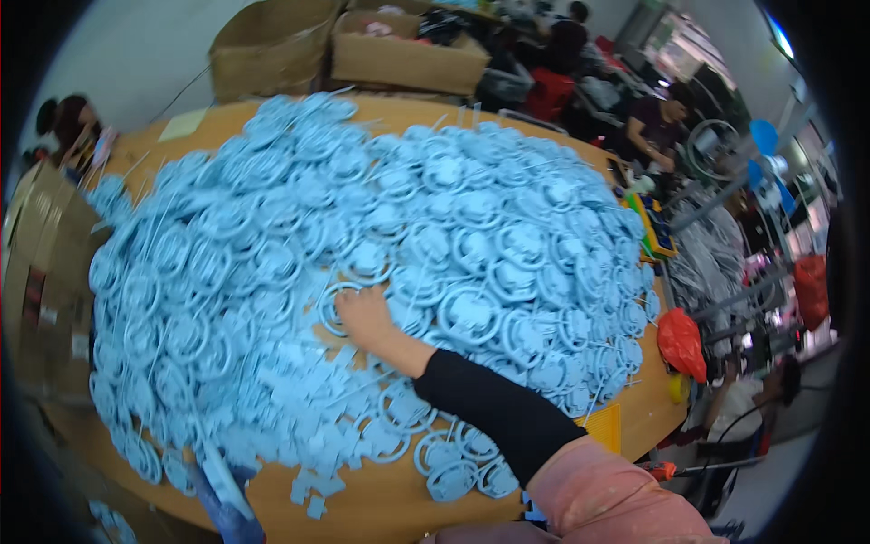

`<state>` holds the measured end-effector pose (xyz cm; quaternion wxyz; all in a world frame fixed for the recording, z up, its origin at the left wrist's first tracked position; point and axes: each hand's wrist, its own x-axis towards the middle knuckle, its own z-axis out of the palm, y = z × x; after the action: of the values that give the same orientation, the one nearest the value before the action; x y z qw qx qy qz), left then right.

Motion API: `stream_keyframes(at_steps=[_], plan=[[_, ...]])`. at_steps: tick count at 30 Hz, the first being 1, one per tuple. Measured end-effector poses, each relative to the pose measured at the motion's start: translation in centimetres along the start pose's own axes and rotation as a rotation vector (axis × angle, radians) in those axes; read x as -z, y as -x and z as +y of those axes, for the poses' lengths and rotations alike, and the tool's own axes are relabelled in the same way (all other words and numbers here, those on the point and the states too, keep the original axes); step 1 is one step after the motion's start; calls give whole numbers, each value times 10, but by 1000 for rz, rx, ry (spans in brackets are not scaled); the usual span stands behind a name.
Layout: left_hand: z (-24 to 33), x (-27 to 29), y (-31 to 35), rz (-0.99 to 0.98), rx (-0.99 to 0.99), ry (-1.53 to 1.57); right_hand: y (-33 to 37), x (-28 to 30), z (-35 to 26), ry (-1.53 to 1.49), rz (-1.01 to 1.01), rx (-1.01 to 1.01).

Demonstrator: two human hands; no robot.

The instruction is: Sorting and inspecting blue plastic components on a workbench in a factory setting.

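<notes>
A big heap of light blue plastic parts [471,308], ring-shaped with round middles and thin sprue rods, covers most of the table. My right hand [364,315], bare, reaches into the middle of the heap. Its fingers are curled onto a light blue ring-shaped part [330,313]; the fingertips are partly hidden. At the lower left, my left hand [217,503] wears a dark blue glove and is closed on a flat light blue plastic piece [224,476]. Between the hands lies a pile of small flat light blue pieces [299,390].
The wooden table [381,494] shows along its front edge. A cardboard box [54,272] stands at the left, with open cartons [408,59] behind. At the right edge are a red plastic bag [681,343] and a yellow tray [603,426]. Other people sit farther back.
</notes>
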<state>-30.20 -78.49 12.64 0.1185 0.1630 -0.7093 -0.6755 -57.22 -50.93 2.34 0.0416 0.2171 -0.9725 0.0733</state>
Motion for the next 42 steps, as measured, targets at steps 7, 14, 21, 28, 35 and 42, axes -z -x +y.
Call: stream_keyframes(at_steps=[7, 14, 21, 28, 35, 42], plan=[[-28, 14, 25, 56, 25, 99, 30, 10, -52, -429, -18, 109], [-61, 12, 59, -23, -29, -432, 62, 31, -19, -341, -133, 0], [-101, -18, 52, 5, -110, -887, 91, 5, -66, -297, -141, -44], [-173, 9, 51, 293, 110, -367, 112, -16, -74, -513, -42, -218], [-71, -25, 58, -7, 516, 153, 126, 30, -57, -900, 225, -216], [-15, -123, 26, 0, 234, 279, 173, 75, -84, -1842, -297, -360]])
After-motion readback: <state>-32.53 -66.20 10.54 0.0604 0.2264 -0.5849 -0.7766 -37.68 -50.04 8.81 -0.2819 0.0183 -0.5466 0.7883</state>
